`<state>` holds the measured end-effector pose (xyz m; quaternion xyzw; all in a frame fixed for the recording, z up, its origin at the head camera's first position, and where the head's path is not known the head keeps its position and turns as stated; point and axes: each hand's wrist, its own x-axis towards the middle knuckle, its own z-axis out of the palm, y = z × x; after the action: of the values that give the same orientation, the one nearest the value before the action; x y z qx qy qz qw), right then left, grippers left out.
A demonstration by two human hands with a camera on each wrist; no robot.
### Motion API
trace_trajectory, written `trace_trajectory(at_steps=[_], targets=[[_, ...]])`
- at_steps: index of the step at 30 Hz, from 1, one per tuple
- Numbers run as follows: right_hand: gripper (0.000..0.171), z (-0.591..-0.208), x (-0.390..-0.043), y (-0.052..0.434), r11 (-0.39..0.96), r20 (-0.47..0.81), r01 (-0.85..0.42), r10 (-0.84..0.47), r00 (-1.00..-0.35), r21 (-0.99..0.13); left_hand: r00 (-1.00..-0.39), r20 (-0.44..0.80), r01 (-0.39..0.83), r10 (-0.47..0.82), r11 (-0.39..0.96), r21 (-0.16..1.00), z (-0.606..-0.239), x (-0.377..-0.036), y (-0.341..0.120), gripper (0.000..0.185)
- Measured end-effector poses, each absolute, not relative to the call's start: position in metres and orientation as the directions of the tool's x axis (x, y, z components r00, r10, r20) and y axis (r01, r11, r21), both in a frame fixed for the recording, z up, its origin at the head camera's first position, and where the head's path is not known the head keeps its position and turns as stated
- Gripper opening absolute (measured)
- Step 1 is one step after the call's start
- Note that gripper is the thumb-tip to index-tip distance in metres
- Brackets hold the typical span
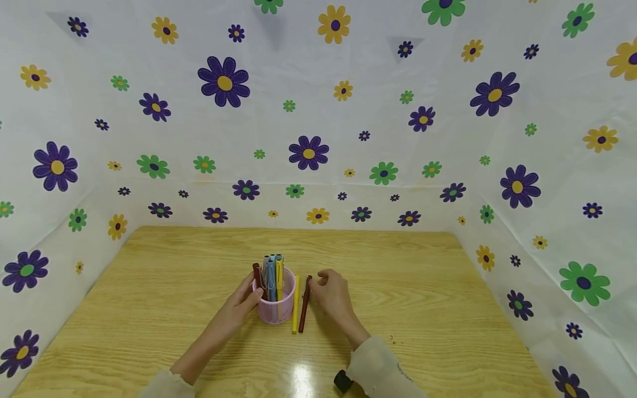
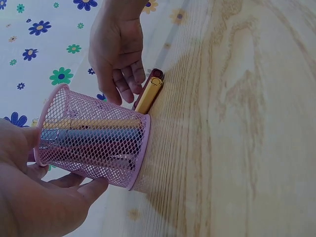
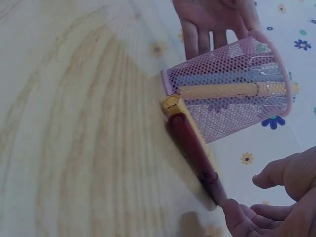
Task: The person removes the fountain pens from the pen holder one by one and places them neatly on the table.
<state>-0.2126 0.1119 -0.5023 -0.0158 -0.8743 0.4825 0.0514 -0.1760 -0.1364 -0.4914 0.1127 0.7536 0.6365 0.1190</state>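
A pink mesh pen cup (image 1: 275, 310) stands upright on the table, holding several pens: blue, yellow, grey and a dark red one. My left hand (image 1: 238, 305) grips the cup from its left side, with the thumb near the rim in the left wrist view. Right of the cup, a yellow pen (image 1: 296, 304) and a dark red pen (image 1: 305, 305) lie side by side on the wood. My right hand (image 1: 332, 294) is beside the dark red pen; in the right wrist view its fingertips (image 3: 234, 212) touch or nearly touch that pen's far end, while the thumb stands apart.
The wooden table (image 1: 199, 260) is bounded at the back and sides by a white sheet (image 1: 278, 121) printed with flowers. A black object (image 1: 343, 381) shows beside the right sleeve (image 1: 380, 367). Small dark specks (image 1: 392, 338) lie on the wood to the right.
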Motion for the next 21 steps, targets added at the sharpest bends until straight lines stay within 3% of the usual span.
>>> trace_trajectory(at_steps=[21], targets=[[0.027, -0.464, -0.211, 0.097, 0.316, 0.25, -0.21, 0.091, -0.964, -0.925, -0.948, -0.058, 0.0, 0.312, 0.181, 0.983, -0.491, -0.177, -0.137, 0.07]])
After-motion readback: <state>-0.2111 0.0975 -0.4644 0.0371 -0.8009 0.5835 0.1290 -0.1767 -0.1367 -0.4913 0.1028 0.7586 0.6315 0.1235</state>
